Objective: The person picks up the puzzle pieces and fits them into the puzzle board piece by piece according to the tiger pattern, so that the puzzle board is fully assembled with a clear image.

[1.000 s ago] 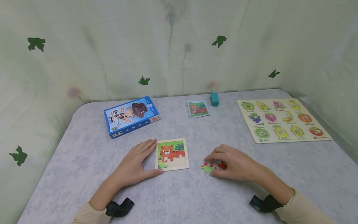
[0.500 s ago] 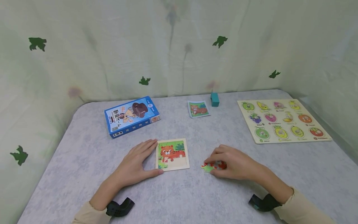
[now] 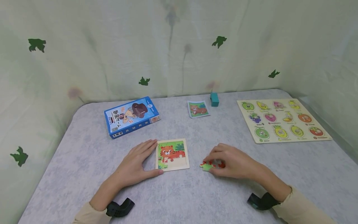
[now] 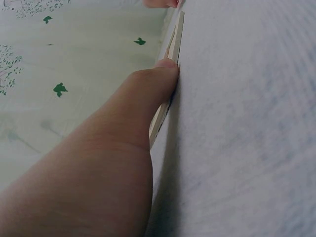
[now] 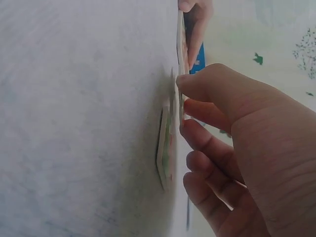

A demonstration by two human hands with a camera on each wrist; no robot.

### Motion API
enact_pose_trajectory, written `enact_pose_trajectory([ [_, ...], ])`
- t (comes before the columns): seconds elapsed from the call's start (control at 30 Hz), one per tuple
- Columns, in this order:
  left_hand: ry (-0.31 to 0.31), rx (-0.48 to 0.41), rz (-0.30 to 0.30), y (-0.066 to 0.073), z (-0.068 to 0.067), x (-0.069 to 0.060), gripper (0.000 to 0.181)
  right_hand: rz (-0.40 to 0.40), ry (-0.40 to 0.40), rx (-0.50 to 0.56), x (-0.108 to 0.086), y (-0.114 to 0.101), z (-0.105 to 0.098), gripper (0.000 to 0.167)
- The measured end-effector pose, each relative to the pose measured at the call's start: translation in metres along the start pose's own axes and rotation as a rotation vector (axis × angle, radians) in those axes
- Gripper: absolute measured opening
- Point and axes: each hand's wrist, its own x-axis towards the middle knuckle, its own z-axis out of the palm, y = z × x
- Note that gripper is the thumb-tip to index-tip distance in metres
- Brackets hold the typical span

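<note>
A square wooden puzzle board (image 3: 187,155) lies flat, with an orange tiger on a green ground partly filled in and bare wood at its lower right. My left hand (image 3: 137,163) rests at its left side, fingers extended at the upper left corner and thumb on the lower edge. In the left wrist view that thumb (image 4: 163,79) touches the board's rim. To the right of the board, my right hand (image 3: 235,161) pinches a green-and-red jigsaw piece (image 3: 206,167) between thumb and fingers. Another piece (image 5: 164,148) lies on the table below it, and the fingers partly cover both.
A blue game box (image 3: 131,116) lies at the back left. Further back are a small tiger picture card (image 3: 198,109) and a teal block (image 3: 214,99). On the right is a large fruit puzzle board (image 3: 282,121). A pale curtain (image 3: 112,46) hangs behind the table.
My right hand has shifted slightly left and up in the head view, and the green-and-red jigsaw piece has moved with it. The left hand and the puzzle board stay put.
</note>
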Motion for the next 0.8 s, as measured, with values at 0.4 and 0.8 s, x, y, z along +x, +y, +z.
enact_pose_trajectory([
  [0.4, 0.002, -0.005, -0.001, -0.001, 0.001, 0.0, 0.106, -0.016, 0.014, -0.026, 0.01, -0.007, -0.004, 0.024],
  [0.8, 0.003, -0.004, 0.001, 0.0, 0.001, 0.0, 0.105, -0.077, 0.036, -0.045, 0.025, -0.017, -0.008, 0.025],
])
